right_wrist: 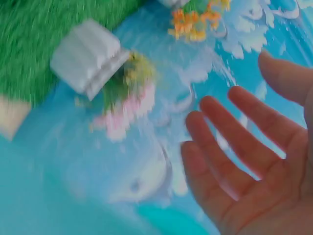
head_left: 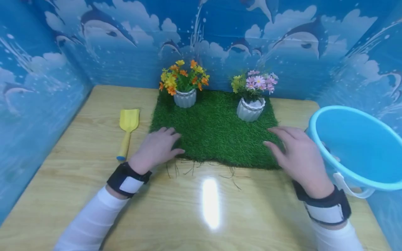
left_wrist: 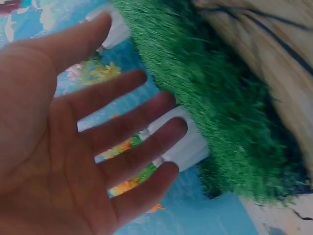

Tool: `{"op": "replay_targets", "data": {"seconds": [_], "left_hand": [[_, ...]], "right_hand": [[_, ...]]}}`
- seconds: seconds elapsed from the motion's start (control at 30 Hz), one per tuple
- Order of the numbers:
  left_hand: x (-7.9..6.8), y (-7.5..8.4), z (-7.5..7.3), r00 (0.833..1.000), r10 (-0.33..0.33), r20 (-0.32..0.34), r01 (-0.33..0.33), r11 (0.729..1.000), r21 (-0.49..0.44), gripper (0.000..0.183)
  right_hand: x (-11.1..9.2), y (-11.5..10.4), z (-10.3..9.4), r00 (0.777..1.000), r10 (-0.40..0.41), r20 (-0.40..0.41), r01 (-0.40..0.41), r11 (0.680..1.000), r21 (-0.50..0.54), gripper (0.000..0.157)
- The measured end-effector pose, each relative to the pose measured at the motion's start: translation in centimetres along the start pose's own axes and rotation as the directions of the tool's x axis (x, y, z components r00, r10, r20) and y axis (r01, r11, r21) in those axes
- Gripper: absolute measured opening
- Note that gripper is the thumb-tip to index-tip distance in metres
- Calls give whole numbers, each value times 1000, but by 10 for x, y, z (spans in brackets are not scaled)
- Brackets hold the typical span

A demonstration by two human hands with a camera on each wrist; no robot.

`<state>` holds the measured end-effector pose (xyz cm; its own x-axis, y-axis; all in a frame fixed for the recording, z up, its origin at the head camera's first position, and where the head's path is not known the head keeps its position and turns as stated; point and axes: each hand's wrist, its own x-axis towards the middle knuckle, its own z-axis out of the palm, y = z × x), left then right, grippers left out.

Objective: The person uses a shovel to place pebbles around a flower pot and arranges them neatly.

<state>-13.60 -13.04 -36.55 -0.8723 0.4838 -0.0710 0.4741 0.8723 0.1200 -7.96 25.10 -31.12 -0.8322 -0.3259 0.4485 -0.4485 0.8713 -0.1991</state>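
Observation:
A green mat of artificial grass (head_left: pixel 216 132) lies on the wooden table with loose threads along its front edge. My left hand (head_left: pixel 157 148) is over its front left corner, fingers spread and relaxed, holding nothing; whether it touches the mat I cannot tell. Near the mat's right edge is my right hand (head_left: pixel 298 157), its fingers relaxed and apart with nothing in them. Two white pots stand on the mat: one with orange and yellow flowers (head_left: pixel 185 97) at the back left, one with pink flowers (head_left: pixel 250 111) at the back right.
Left of the mat lies a yellow toy shovel (head_left: pixel 128 122) with a blue handle end. A light blue bucket (head_left: pixel 323 139) with a white handle stands on the right, close to my right hand. Dolphin-printed blue sheeting (head_left: pixel 213 21) surrounds the table (head_left: pixel 157 209) at the back and sides.

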Motion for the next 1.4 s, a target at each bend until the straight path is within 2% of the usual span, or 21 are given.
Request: {"op": "replay_targets", "data": {"seconds": [0.1, 0.17, 0.23, 0.33, 0.43, 0.6, 0.83, 1.0, 1.13, 1.3, 1.4], "left_hand": [[0, -3, 6, 997, 9, 74, -7, 1000, -27, 60], [1, -4, 10, 993, 12, 115, -6, 999, -53, 60], [2, -4, 14, 991, 15, 136, -5, 997, -73, 60], [4, -4, 17, 990, 22, 139, -10, 996, -90, 61], [5, -6, 19, 992, 34, 123, -23, 995, -94, 61], [8, -12, 16, 994, 56, 89, -48, 995, -87, 57], [9, -13, 14, 994, 58, 95, -49, 994, -93, 57], [9, -14, 16, 994, 60, 92, -51, 993, -104, 57], [9, -15, 17, 994, 61, 89, -51, 992, -112, 56], [9, -16, 18, 994, 60, 87, -50, 992, -112, 55], [9, -16, 19, 995, 57, 87, -47, 992, -113, 55]], "right_hand": [[-9, 6, -15, 988, -78, -134, 74, 997, -37, 39], [-17, 10, -24, 980, -70, -185, 56, 995, -80, 38], [-26, 13, -33, 981, -21, -192, -10, 987, -160, 40], [-40, 16, -44, 984, 109, -142, -144, 952, -271, 47], [-53, 17, -48, 981, 168, -93, -190, 919, -346, 48], [-63, 14, -50, 986, 143, -80, -162, 927, -338, 42], [-72, 7, -56, 987, 158, -16, -155, 939, -307, 44], [-78, -6, -60, 980, 196, 22, -181, 942, -282, 49], [-85, -16, -61, 984, 179, 23, -167, 950, -264, 42], [-95, -34, -60, 990, 140, 17, -132, 958, -256, 73], [-99, -46, -58, 997, 79, -25, -82, 965, -250, 67]]}}
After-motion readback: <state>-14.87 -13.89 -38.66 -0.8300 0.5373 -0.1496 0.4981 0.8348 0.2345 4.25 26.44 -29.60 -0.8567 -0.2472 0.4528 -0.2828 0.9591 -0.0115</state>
